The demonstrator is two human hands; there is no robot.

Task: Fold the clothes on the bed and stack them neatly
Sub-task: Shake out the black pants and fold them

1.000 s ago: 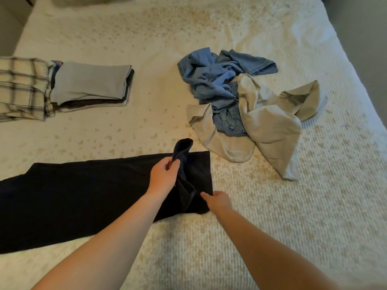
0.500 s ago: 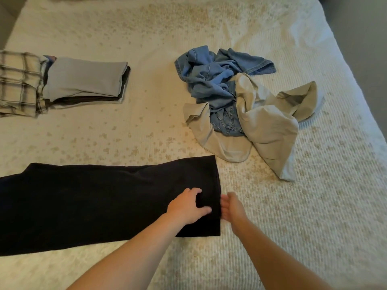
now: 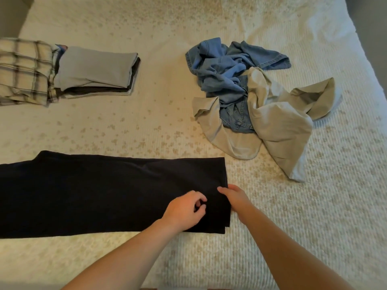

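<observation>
Folding is partly done on the bed [image 3: 209,28]: you kneel or stand at its near edge with dark trousers [image 3: 94,193] laid flat in front of you, both hands at their right-hand end. Your left hand [image 3: 184,210] rests on top of the cloth with its fingers curled inward, seemingly pinching a little of the fabric, though the dark cloth makes the hold hard to confirm. Your right hand [image 3: 235,196] lies at the very edge of that end, fingers fairly straight, thumb on the cloth and the rest beside or under the hem.

The trousers run left to right across the near part of the bed, long axis parallel to the near edge, the squared-off end by your hands and the other end passing out of view at left. They look already doubled lengthwise, so the likely next move is lifting this end and carrying it leftward, keeping both corners level.

Far left sit the folded clothes [image 3: 92,70] beside a plaid garment [image 3: 23,70]. Jeans [image 3: 226,74] and a beige garment [image 3: 278,124] lie tangled, unfolded, beyond your right hand.
</observation>
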